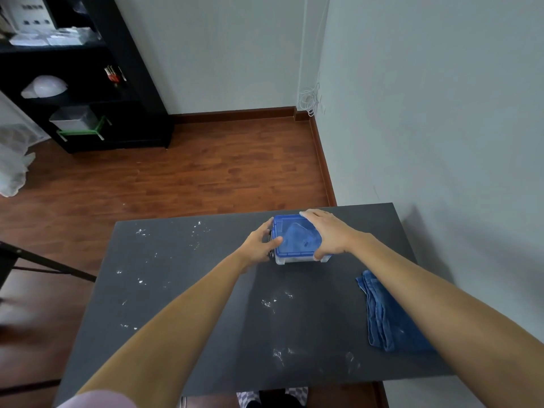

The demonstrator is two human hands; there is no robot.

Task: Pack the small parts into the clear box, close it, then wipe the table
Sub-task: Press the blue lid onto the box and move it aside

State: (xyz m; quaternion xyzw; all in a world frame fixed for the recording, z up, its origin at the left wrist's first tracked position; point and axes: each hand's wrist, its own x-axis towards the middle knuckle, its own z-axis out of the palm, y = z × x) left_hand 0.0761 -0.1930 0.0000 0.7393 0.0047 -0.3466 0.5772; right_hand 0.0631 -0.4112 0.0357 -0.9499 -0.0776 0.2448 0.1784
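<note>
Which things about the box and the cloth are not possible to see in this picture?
- Box contents, head view: the tinted blue lid blurs them.
- Side latches: left hand and right hand cover them.
- Cloth: the right forearm hides its right part.

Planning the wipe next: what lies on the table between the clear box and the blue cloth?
In the head view, only bare dark table lies between the clear box and the blue cloth; the right forearm crosses above it.
</note>
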